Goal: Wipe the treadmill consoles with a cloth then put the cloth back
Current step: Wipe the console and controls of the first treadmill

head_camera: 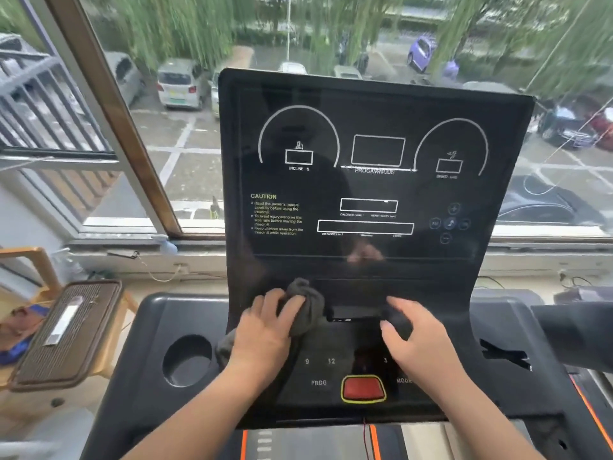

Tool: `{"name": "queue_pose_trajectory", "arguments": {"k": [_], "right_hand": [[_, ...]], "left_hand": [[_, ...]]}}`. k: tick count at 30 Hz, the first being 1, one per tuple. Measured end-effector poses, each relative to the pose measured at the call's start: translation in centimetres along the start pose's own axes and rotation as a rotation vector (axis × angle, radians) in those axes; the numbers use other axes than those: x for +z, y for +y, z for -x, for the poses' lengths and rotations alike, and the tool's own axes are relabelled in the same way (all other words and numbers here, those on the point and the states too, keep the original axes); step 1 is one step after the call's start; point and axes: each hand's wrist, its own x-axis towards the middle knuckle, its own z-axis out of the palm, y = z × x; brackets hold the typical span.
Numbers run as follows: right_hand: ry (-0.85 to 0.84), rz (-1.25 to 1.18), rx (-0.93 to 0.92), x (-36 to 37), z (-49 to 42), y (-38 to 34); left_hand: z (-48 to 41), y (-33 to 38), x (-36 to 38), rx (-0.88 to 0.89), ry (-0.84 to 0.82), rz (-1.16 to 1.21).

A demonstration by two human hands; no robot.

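Both forearms are bare, as are the left hand (262, 330) and right hand (421, 336).

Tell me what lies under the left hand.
A grey cloth, bunched, which the left hand grips against the console. The console's surface beneath the cloth is covered and cannot be seen.

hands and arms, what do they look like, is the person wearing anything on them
Nothing worn shows. The left hand and right hand are bare, with no gloves and no rings in view. Both forearms are bare down to the bottom edge of the picture: no sleeves, watch, bands or markings can be seen on them.
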Motion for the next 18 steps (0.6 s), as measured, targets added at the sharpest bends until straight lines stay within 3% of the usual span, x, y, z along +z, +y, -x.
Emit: {"name": "queue_pose_trajectory", "arguments": {"k": [5,10,13,18], "right_hand": [[-0.039,-0.066,-0.187,-1.6,-2.6,-3.7],[0.136,-0.094,-0.454,-6.9,-7.3,-9.3],[0.281,0.006,-0.627,-9.5,-9.7,-12.2],[0.392,0.171,-0.763,-9.9,-12.6,-15.5]], "left_hand": [[-4.2,-2.0,-2.8,0.249,0.044,-0.134],[-6.7,-4.1,-7.0,0.33,0.025,-0.135],[-9.3,-4.2,-10.7,0.19,0.205,-0.077],[-12.7,-1.8,-11.8,-0.296,0.57,0.153]]}}
